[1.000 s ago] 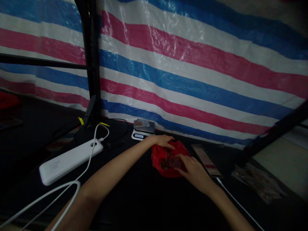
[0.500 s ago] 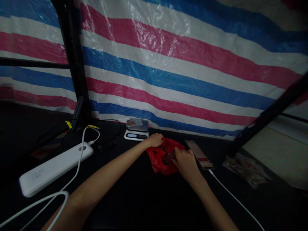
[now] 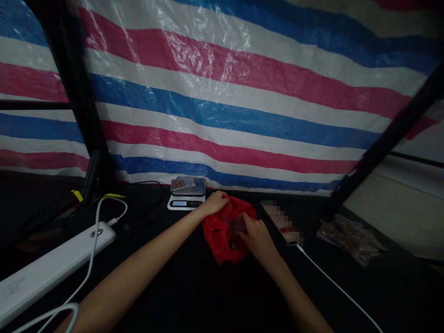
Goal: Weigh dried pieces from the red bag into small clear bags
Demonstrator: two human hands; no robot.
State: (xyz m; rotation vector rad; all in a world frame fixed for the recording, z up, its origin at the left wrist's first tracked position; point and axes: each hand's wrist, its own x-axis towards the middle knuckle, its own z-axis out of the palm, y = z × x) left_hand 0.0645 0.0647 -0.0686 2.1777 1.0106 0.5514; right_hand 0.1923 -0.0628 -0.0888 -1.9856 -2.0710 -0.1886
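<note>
A red bag is located on the dark table, just in front of a scale and between the 2 hands. The bag's far rim is gripped by the clenched fingers of the left hand, while the right hand is placed at the bag's opening with fingers curled on dark contents; what is pinched cannot be told. A white power bank with a cable is positioned well to the left.
</note>
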